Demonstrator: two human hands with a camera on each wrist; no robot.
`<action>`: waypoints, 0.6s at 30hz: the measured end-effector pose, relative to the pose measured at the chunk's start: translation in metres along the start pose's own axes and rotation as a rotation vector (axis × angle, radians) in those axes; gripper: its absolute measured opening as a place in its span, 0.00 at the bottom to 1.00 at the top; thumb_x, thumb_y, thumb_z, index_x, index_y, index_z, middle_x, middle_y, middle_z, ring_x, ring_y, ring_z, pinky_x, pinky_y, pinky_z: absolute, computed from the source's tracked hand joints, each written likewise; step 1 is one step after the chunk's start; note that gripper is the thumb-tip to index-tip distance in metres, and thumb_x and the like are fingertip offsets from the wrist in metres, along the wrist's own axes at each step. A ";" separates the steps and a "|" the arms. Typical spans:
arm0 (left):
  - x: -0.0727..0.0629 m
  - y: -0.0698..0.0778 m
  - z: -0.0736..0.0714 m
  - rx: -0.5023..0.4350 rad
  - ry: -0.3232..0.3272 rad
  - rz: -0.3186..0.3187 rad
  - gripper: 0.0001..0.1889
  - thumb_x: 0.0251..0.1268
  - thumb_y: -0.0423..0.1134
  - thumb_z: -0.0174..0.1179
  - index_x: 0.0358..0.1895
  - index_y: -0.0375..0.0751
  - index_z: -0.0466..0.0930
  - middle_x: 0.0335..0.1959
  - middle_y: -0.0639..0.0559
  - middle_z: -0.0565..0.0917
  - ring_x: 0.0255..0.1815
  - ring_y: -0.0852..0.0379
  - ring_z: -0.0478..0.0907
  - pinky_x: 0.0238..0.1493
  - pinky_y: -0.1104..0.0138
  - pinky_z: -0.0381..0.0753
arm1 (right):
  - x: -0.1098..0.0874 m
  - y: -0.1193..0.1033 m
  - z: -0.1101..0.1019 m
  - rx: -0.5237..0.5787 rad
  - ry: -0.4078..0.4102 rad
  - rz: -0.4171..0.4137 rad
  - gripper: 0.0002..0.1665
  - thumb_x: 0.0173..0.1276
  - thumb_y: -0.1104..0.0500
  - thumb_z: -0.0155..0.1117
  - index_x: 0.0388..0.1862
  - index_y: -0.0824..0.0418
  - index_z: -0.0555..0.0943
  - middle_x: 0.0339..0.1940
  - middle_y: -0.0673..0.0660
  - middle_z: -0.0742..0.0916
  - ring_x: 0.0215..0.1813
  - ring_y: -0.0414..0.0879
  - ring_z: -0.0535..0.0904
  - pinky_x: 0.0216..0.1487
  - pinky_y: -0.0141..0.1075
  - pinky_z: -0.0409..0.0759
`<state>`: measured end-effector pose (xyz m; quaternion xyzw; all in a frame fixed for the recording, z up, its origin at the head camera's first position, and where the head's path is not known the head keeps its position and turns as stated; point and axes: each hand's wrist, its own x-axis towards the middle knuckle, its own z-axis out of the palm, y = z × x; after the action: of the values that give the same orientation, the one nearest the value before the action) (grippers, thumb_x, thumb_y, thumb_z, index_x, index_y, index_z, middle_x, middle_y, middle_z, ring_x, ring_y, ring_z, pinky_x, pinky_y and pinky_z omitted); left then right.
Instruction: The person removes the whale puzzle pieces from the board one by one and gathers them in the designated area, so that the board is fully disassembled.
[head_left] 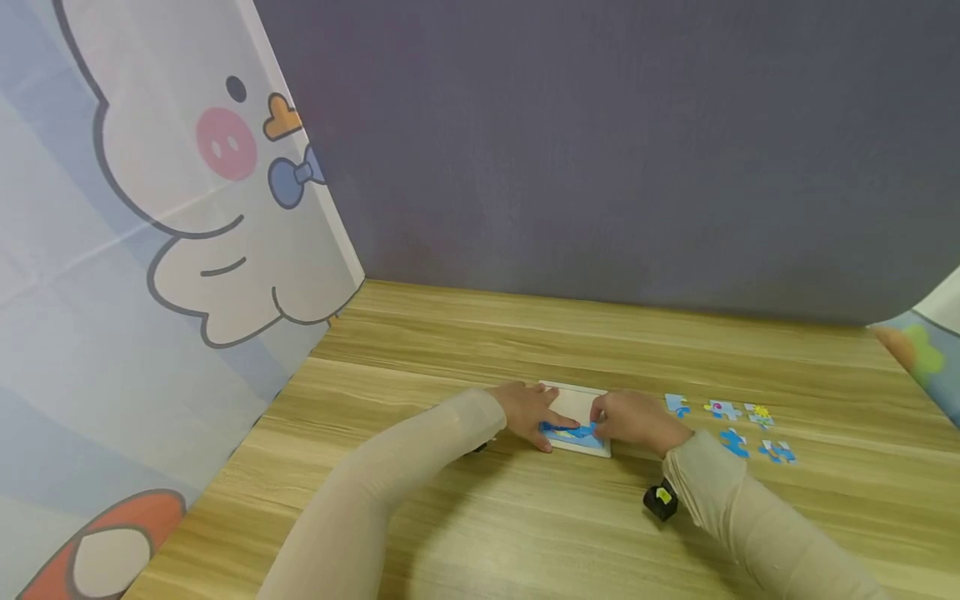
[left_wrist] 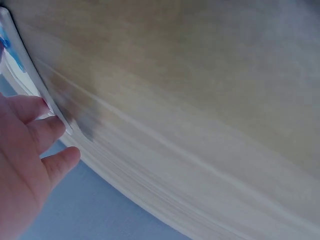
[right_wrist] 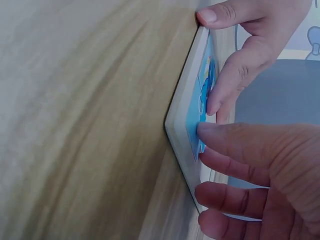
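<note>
A shallow white puzzle tray (head_left: 576,405) lies on the table, with blue jigsaw pieces (right_wrist: 193,122) filling its near part. My left hand (head_left: 525,410) spreads over the tray's left side, its thumb at the near edge and its index finger reaching onto the blue pieces. In the left wrist view, other fingers (left_wrist: 47,131) rest by the tray's rim (left_wrist: 37,80). At the right side, my right hand (head_left: 636,418) pinches a blue puzzle piece (right_wrist: 202,148) between thumb and index finger, low against the tray. Its other fingers curl beside the rim.
Several loose puzzle pieces (head_left: 723,409) lie on the wooden table (head_left: 480,508) to the right of the tray, one with a yellow sun (head_left: 760,412). A dark grey panel (head_left: 600,167) stands behind the table, and a cartoon-printed sheet (head_left: 187,292) hangs on the left.
</note>
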<state>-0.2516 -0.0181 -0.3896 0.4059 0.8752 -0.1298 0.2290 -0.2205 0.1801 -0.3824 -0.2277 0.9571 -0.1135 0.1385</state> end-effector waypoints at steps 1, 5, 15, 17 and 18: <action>0.000 0.000 -0.001 0.010 -0.004 0.005 0.35 0.63 0.68 0.48 0.73 0.80 0.47 0.78 0.49 0.46 0.76 0.50 0.47 0.70 0.55 0.56 | 0.000 0.000 0.001 0.003 -0.003 0.006 0.05 0.58 0.59 0.69 0.33 0.57 0.84 0.31 0.49 0.84 0.29 0.41 0.75 0.28 0.40 0.76; -0.001 0.001 -0.003 0.028 -0.011 0.009 0.35 0.64 0.68 0.47 0.73 0.79 0.48 0.78 0.48 0.47 0.76 0.50 0.47 0.70 0.55 0.56 | 0.000 0.001 0.000 0.011 -0.007 0.002 0.07 0.56 0.58 0.71 0.33 0.58 0.84 0.31 0.49 0.84 0.29 0.41 0.76 0.28 0.40 0.76; 0.002 0.001 -0.002 0.003 -0.021 -0.014 0.35 0.63 0.68 0.48 0.73 0.80 0.47 0.78 0.50 0.46 0.76 0.52 0.46 0.71 0.55 0.53 | 0.001 0.003 0.000 0.084 -0.001 -0.014 0.09 0.54 0.60 0.72 0.31 0.59 0.80 0.26 0.47 0.81 0.27 0.40 0.73 0.26 0.38 0.73; 0.002 0.000 -0.001 0.005 -0.022 -0.019 0.35 0.63 0.68 0.48 0.73 0.80 0.47 0.78 0.50 0.46 0.76 0.52 0.46 0.71 0.56 0.55 | 0.001 0.004 0.000 0.118 0.005 -0.023 0.10 0.53 0.60 0.73 0.30 0.59 0.78 0.24 0.46 0.80 0.25 0.41 0.72 0.26 0.37 0.72; 0.002 0.000 -0.001 0.009 -0.022 -0.022 0.35 0.63 0.68 0.48 0.73 0.81 0.47 0.78 0.50 0.46 0.76 0.52 0.47 0.70 0.56 0.55 | 0.002 0.004 0.000 0.135 0.006 -0.027 0.11 0.53 0.61 0.73 0.29 0.58 0.77 0.24 0.46 0.79 0.25 0.40 0.71 0.25 0.37 0.71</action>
<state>-0.2529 -0.0160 -0.3902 0.3960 0.8764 -0.1404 0.2354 -0.2234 0.1829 -0.3843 -0.2302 0.9446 -0.1802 0.1491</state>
